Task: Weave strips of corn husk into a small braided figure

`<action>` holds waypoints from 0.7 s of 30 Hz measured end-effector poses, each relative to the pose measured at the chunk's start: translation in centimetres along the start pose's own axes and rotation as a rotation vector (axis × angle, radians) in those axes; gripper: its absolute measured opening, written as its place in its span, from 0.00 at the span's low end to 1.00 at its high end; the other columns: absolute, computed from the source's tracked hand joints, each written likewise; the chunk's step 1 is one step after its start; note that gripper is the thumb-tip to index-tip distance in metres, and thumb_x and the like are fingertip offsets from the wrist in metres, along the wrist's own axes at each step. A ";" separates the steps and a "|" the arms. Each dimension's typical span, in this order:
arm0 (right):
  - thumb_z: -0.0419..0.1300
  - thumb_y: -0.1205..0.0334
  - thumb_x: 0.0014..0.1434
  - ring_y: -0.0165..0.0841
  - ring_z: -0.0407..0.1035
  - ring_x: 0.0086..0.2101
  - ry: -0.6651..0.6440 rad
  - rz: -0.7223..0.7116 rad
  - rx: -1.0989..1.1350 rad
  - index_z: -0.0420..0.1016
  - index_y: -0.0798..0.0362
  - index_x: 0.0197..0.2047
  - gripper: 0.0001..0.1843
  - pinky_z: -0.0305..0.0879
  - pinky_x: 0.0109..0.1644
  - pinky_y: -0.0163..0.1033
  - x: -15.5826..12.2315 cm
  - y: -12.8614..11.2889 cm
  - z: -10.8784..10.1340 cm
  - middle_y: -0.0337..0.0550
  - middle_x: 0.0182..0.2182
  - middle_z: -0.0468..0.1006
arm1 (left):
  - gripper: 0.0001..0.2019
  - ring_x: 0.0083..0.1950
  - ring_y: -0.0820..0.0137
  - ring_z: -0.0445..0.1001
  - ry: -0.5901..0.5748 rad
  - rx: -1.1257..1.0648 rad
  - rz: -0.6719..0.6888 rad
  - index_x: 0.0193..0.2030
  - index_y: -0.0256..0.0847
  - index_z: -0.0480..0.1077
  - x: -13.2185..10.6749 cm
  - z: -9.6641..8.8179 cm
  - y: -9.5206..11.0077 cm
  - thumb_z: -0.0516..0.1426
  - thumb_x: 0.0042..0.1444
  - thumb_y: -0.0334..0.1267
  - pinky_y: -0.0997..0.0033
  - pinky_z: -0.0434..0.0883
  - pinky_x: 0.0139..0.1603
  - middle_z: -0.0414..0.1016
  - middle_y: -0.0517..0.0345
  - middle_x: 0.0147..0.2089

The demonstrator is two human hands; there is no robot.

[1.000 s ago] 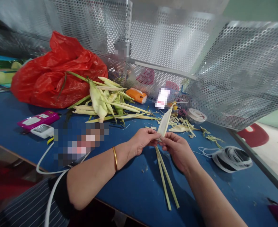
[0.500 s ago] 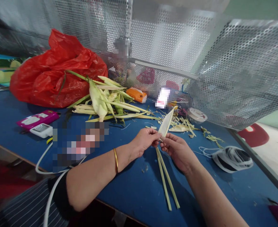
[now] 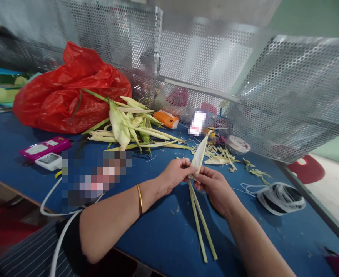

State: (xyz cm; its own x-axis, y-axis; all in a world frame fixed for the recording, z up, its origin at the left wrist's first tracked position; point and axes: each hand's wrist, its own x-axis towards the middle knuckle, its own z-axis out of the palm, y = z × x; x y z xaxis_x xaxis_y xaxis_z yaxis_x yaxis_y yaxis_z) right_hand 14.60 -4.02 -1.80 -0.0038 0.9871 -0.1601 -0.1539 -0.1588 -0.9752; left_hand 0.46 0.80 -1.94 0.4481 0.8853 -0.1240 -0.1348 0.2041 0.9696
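Observation:
A pale corn husk leaf (image 3: pixel 199 153) stands up between my hands, its pointed tip away from me. My left hand (image 3: pixel 177 173) pinches its lower left edge. With thumb and fingers closed, my right hand (image 3: pixel 214 186) grips the base from the right. Two long green-white strips (image 3: pixel 201 227) run down from under the fingers towards me and spread apart at their lower ends. Where they join the leaf is hidden by my fingers. Beyond the hands, another husk piece (image 3: pixel 216 160) lies among trimmed scraps.
A heap of green husks (image 3: pixel 119 127) lies before a red plastic bag (image 3: pixel 62 96). An orange tissue pack (image 3: pixel 166 119), a blurred lit screen (image 3: pixel 197 123) and a tape roll (image 3: pixel 237 144) stand near the perforated metal screen (image 3: pixel 204 57). A white cord spool (image 3: pixel 281 198) sits right.
The husk leaf has tilted a little and sits slightly lower between my hands. My left thumb has moved onto its face. The view has shifted slightly.

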 end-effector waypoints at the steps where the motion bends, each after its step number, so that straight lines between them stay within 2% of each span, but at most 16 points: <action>1: 0.73 0.56 0.43 0.25 0.66 0.24 -0.006 -0.003 0.002 0.79 0.57 0.32 0.16 0.62 0.27 0.29 0.0 0.0 0.0 0.40 0.26 0.76 | 0.12 0.25 0.79 0.66 0.001 -0.013 -0.001 0.25 0.37 0.67 0.0 0.0 0.0 0.65 0.47 0.38 0.76 0.64 0.29 0.67 0.64 0.24; 7: 0.73 0.58 0.45 0.25 0.68 0.24 -0.073 0.059 0.107 0.80 0.56 0.35 0.14 0.65 0.29 0.30 -0.1 -0.4 -0.4 0.41 0.27 0.78 | 0.14 0.26 0.76 0.70 -0.103 -0.149 -0.221 0.29 0.35 0.71 0.1 -0.5 0.2 0.69 0.43 0.41 0.74 0.66 0.32 0.73 0.59 0.26; 13: 0.73 0.62 0.45 0.24 0.68 0.23 -0.165 0.132 0.179 0.81 0.57 0.36 0.14 0.65 0.28 0.29 -0.2 -0.7 -0.8 0.43 0.29 0.80 | 0.16 0.28 0.76 0.71 -0.259 -0.193 -0.290 0.33 0.34 0.75 0.4 -1.3 -0.1 0.70 0.42 0.42 0.73 0.69 0.36 0.74 0.58 0.28; 21: 0.73 0.62 0.43 0.25 0.68 0.23 -0.176 0.176 0.172 0.81 0.58 0.33 0.13 0.65 0.26 0.28 -0.3 -1.0 -0.8 0.45 0.27 0.80 | 0.14 0.28 0.75 0.72 -0.262 -0.211 -0.349 0.33 0.33 0.75 0.5 -1.2 -0.2 0.70 0.42 0.39 0.73 0.70 0.35 0.75 0.56 0.28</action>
State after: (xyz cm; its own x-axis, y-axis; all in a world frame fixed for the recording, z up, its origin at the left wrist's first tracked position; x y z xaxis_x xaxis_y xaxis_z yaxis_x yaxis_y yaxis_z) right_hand 15.58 -4.15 -0.90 -0.2142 0.9355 -0.2811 -0.3004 -0.3369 -0.8924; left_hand -0.35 1.67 -2.43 0.7023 0.6194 -0.3508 -0.1011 0.5747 0.8121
